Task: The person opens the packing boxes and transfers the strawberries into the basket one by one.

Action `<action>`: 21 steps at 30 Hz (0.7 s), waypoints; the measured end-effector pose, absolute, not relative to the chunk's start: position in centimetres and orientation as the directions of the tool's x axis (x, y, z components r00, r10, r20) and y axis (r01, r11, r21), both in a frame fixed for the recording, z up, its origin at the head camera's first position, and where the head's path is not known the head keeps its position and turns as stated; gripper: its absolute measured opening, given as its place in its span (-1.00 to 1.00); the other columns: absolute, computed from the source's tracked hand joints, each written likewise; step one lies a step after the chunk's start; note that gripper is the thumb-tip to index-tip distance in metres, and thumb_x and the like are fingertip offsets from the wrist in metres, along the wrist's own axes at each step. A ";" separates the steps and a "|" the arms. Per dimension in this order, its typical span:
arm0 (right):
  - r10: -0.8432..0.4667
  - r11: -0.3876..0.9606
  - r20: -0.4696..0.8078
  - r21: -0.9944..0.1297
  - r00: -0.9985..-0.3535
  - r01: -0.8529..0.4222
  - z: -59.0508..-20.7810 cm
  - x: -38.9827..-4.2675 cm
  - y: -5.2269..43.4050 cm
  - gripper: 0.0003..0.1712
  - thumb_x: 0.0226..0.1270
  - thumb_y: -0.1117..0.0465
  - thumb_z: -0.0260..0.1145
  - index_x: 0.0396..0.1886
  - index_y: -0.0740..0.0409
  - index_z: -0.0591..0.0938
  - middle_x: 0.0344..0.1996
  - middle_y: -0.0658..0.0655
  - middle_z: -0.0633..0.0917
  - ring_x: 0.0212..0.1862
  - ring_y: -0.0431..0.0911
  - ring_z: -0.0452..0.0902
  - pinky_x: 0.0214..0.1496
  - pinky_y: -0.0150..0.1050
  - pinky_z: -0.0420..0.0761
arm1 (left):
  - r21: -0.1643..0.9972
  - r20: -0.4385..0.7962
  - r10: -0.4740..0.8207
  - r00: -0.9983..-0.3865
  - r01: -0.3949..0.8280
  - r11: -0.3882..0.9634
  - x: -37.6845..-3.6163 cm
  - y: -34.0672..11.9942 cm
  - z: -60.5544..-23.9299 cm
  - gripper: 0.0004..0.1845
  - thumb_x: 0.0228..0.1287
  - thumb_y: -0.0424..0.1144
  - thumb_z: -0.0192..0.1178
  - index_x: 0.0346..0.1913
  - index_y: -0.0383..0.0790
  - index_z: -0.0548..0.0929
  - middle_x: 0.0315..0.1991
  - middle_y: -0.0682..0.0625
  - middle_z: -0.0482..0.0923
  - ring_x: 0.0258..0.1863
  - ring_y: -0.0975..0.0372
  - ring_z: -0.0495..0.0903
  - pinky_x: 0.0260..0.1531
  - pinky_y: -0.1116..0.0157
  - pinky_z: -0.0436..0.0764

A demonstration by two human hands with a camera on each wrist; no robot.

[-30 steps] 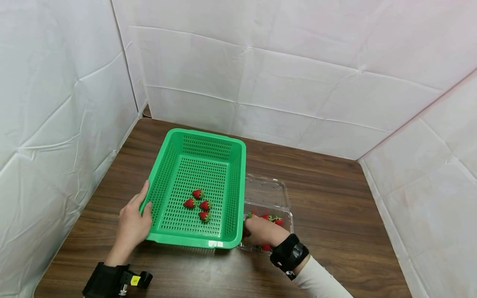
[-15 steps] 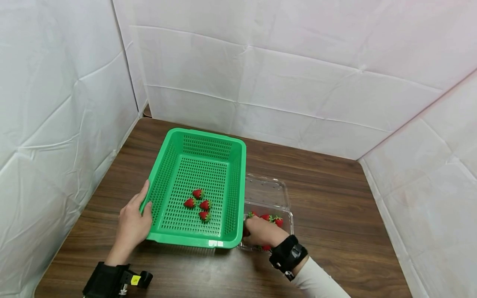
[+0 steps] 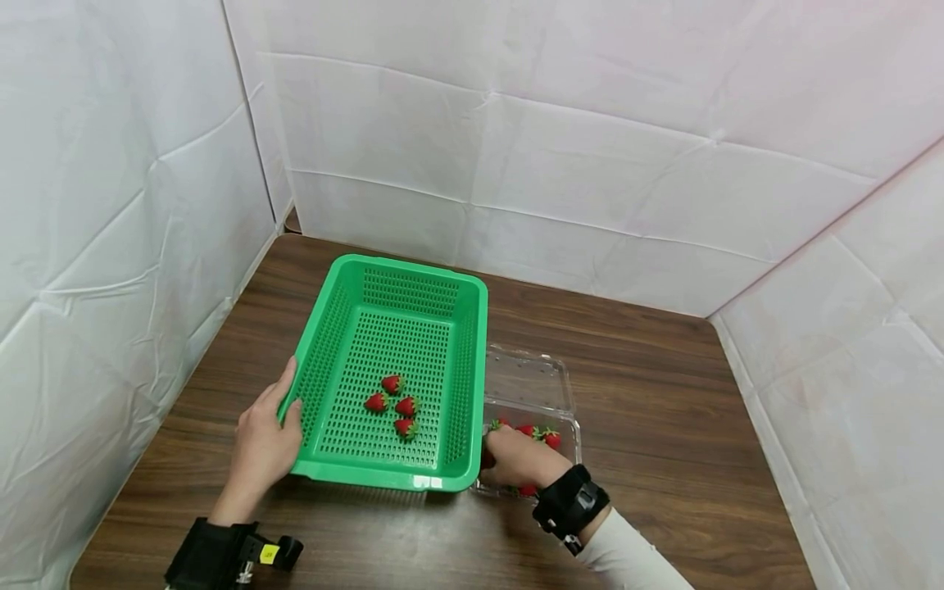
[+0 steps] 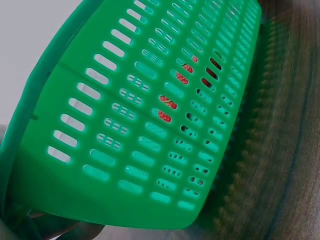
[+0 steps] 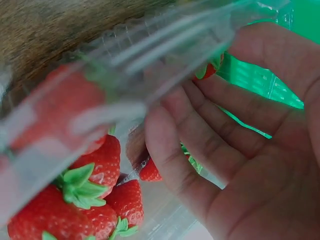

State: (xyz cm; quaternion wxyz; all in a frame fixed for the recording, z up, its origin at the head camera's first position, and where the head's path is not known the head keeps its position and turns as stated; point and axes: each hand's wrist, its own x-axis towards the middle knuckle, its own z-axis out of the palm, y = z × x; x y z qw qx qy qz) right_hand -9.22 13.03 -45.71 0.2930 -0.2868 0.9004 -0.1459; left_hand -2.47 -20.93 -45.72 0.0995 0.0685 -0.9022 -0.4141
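Observation:
A green perforated basket [image 3: 398,328] stands on the table with several strawberries [image 3: 406,406] on its floor. At its left rim is my left hand [image 3: 264,438], thumb over the edge and the other fingers outside. In the left wrist view the basket wall [image 4: 135,100] fills the picture, red strawberries showing through its slots. My right hand [image 3: 519,457] reaches into a clear plastic box [image 3: 575,434] right beside the basket. In the right wrist view, its thumb and fingertips close around a strawberry [image 5: 206,71], partly behind the box's clear edge; other strawberries [image 5: 102,170] lie nearby.
The box's clear lid [image 3: 524,377] lies folded back behind it. White sheet walls [image 3: 472,147] enclose the brown wooden table [image 3: 649,410] at the back and sides. The basket's right rim overhangs the box's left side in the head view.
Almost nothing differs. My right wrist has shifted very slightly to the left; the left hand, the basket and the strawberries in it stay in place.

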 end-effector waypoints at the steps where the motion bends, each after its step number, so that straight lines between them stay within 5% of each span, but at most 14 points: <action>1: -0.599 0.795 -0.448 -0.428 -0.664 -0.429 -45.7 -9.2 13.1 -0.85 0.11 0.24 0.39 -0.54 0.02 0.57 -0.61 -0.15 0.38 -0.54 -0.28 0.25 -0.47 -0.39 0.32 | 0.762 0.120 -0.204 -0.972 -0.042 0.646 -2.5 -20.9 -45.7 -0.34 0.43 -0.42 -0.01 0.53 -0.08 0.11 0.32 -0.43 0.32 -0.84 0.30 0.21 -0.60 0.28 0.27; 10: -0.630 0.771 -0.411 -0.433 -0.659 -0.467 -44.7 -9.7 13.8 -0.91 0.17 0.29 0.40 -0.48 0.14 0.64 -0.59 -0.08 0.57 -0.56 -0.30 0.34 -0.49 -0.42 0.38 | 0.762 0.144 -0.215 -0.966 -0.030 0.647 -2.5 -20.9 -45.8 -0.35 0.41 -0.45 0.01 0.51 -0.13 0.14 0.29 -0.44 0.36 -0.49 -0.02 0.64 -0.36 0.05 0.48; 17: -0.654 0.754 -0.369 -0.383 -0.660 -0.534 -42.8 -10.2 14.2 -0.90 0.21 0.38 0.33 -0.26 0.25 0.67 -0.51 0.00 0.55 -0.48 -0.25 0.32 -0.43 -0.36 0.32 | 0.760 0.128 -0.208 -0.970 -0.039 0.649 -2.5 -20.9 -45.7 -0.34 0.42 -0.44 0.00 0.52 -0.11 0.12 0.31 -0.43 0.33 -0.78 0.27 0.36 -0.48 0.20 0.37; 21: -0.646 0.761 -0.362 -0.369 -0.672 -0.533 -41.6 -10.6 14.4 -0.80 0.25 0.40 0.30 -0.13 0.24 0.68 -0.42 0.07 0.64 -0.46 -0.24 0.39 -0.42 -0.34 0.39 | 0.759 0.136 -0.212 -0.968 -0.036 0.650 -2.5 -20.9 -45.8 -0.35 0.42 -0.44 0.00 0.52 -0.12 0.13 0.30 -0.43 0.35 -0.69 0.17 0.49 -0.42 0.11 0.45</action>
